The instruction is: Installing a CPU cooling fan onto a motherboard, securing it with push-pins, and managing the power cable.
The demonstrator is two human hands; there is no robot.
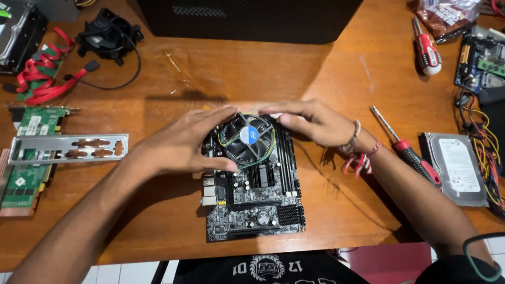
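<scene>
Gripping a round black cooler fan [246, 138] with blue centre, both hands.

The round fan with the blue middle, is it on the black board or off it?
On it. The round black cooler fan sits on the black motherboard, with the left hand and right hand gripping its sides.

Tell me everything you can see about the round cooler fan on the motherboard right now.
The cooler fan is round, with dark blades in a black frame, a blue and white sticker on its hub and thin coloured wires along its rim. It sits flat on the upper part of the black motherboard. The left hand cups its left side, thumb beneath; the right hand holds its upper right edge.
</scene>
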